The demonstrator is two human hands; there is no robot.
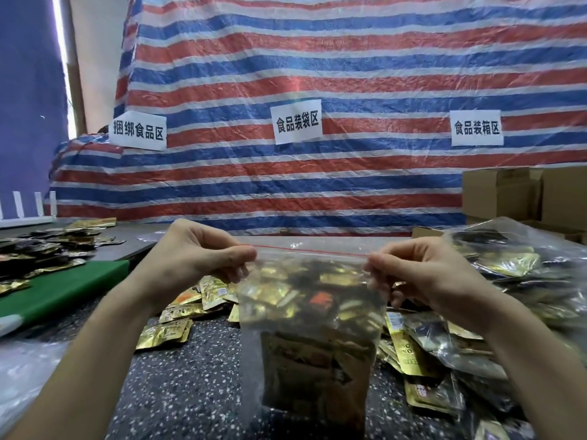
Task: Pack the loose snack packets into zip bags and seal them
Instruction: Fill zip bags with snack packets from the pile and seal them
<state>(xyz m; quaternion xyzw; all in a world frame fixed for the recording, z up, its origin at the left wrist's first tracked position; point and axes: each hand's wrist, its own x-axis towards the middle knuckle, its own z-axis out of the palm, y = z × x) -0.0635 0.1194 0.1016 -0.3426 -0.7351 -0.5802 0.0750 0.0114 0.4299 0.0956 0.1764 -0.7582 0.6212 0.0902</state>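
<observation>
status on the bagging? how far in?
Done: filled clear plastic bags piled at right. In hand: left hand and right hand pinch the red zip strip of a packed clear zip bag. Left: loose gold foil snack packets on the speckled table.

The zip bag (309,300) is clear, glossy plastic film. The loose snack packets (165,333) look like shiny gold foil. The tabletop (190,376) is dark and speckled — stone-like. Behind hangs a crinkled woven-plastic tarp (317,74), with matt cardboard boxes (508,195) beside it.
</observation>
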